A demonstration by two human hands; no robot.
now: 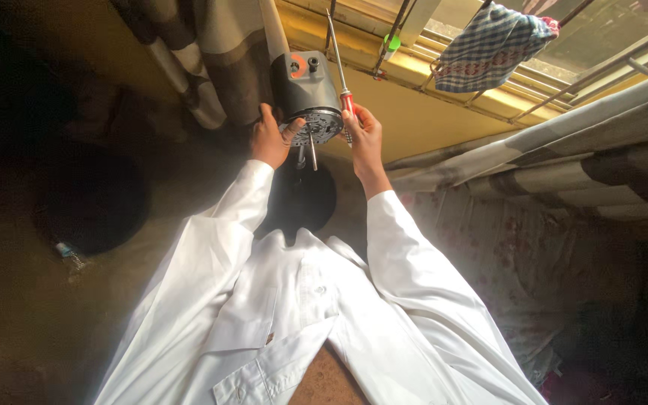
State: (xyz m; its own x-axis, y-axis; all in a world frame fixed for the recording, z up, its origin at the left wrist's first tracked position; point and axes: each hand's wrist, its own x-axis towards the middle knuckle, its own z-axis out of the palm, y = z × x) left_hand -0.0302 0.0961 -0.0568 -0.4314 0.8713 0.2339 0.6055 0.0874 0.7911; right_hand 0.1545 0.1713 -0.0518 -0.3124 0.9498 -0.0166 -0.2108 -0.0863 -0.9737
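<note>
A black fan motor housing [307,88] sits on a pale pole, its round metal face [316,126] turned toward me with a shaft [313,156] sticking out. My left hand [270,136] grips the left edge of that face. My right hand [363,135] holds a screwdriver [339,60] by its red handle beside the motor's right side, with the long steel blade pointing up toward the window. White shirt sleeves cover both arms.
A round black base [298,199] stands on the floor below the motor. Striped curtains [211,60] hang left and right [564,157]. A checked cloth [489,45] hangs on the window bars. A small bottle [71,256] lies on the dark floor at left.
</note>
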